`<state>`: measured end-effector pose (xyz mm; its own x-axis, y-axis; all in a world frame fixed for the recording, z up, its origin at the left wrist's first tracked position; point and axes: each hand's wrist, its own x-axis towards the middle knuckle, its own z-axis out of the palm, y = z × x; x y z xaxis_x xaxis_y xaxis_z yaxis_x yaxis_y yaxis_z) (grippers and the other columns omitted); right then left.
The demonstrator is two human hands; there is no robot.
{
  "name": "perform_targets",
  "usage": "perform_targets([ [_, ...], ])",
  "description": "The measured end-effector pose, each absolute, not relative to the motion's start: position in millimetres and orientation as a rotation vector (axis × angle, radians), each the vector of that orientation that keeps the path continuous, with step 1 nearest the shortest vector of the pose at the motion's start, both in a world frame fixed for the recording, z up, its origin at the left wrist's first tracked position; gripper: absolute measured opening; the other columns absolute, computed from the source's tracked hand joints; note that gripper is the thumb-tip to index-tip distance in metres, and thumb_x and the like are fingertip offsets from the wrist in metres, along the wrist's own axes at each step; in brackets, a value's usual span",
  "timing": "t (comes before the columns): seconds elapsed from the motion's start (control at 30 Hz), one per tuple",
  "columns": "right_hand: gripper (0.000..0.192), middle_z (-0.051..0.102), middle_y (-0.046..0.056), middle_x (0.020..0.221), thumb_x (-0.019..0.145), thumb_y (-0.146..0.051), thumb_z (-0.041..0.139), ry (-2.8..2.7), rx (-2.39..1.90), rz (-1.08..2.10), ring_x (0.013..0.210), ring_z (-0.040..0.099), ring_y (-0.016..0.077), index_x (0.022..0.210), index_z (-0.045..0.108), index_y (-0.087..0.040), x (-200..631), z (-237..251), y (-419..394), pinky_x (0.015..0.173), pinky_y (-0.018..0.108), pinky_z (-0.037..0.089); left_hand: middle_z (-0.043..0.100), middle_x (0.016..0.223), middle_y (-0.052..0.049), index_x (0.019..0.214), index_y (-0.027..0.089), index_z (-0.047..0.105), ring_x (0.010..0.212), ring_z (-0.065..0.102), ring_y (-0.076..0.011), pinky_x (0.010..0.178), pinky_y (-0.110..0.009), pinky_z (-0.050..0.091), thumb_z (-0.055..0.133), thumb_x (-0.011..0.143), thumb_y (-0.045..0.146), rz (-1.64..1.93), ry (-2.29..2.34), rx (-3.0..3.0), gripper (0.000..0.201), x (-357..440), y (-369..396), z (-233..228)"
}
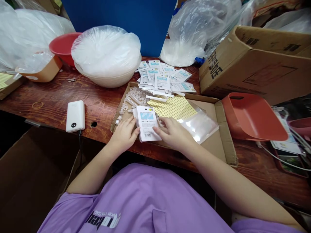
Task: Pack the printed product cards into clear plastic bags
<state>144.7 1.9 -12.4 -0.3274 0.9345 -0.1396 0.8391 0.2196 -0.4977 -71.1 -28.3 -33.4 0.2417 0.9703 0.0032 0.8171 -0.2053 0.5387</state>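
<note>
At the bottom of the frame, a purple shirt [145, 191] is seen. Near the middle, a stack of cards [147, 124] is held between two hands, above the near edge of a cardboard tray [228, 136]; whether the tray is touched by it cannot be told. On its left side, the fingertips of the left hand [123, 132] are placed, close together, with the thumb lower and apart. By the right hand [172, 131], the thumb is laid at the right edge, while the fingers are bent towards the back; their tips are partly hidden.

The step in hand is judged to be the gathering or squaring of this stack. For the next move, an even pressure from both sides would be called for, so that no card slips out.

Farther, in the tray, yellow dotted sheets [181, 106], clear film [201, 126] and small translucent pieces [139, 93] are found. Beyond them, above the centre, loose cards [162, 81] are heaped, between a cream bowl [109, 81] and a cardboard box [264, 71] at upper right.
</note>
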Motion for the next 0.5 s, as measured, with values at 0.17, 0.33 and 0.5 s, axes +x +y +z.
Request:
perform_targets([
  [0.17, 0.071, 0.038, 0.023, 0.145, 0.082, -0.049, 0.061, -2.744, -1.110, 0.586, 0.134, 0.037, 0.0353, 0.138, 0.041, -0.011, 147, -13, -7, 0.107, 0.050, 0.037, 0.043, 0.144, -0.015, 0.139, 0.010, 0.040, 0.134, 0.039, -0.0284, 0.112, -0.048, 0.025, 0.030, 0.095, 0.038, 0.451, 1.687, 2.097, 0.053, -67, -34, -37],
  [0.33, 0.057, 0.043, 0.021, 0.142, 0.086, -0.035, 0.059, -2.868, -1.066, 0.523, 0.127, 0.047, 0.0324, 0.137, 0.044, -0.013, 148, -16, -1, 0.103, 0.046, 0.044, 0.050, 0.139, -0.013, 0.140, 0.014, 0.039, 0.130, 0.045, -0.0267, 0.112, -0.050, 0.022, 0.028, 0.095, 0.032, 0.411, 1.676, 2.117, 0.050, -65, -37, -34],
  [0.5, 0.050, 0.043, 0.023, 0.140, 0.089, -0.026, 0.055, -2.876, -0.963, 0.483, 0.127, 0.047, 0.0316, 0.135, 0.046, -0.008, 156, -20, -9, 0.103, 0.046, 0.044, 0.046, 0.143, -0.011, 0.140, 0.016, 0.040, 0.132, 0.043, -0.0253, 0.113, -0.050, 0.022, 0.031, 0.094, 0.030, 0.379, 1.686, 2.145, 0.048, -61, -39, -32],
])
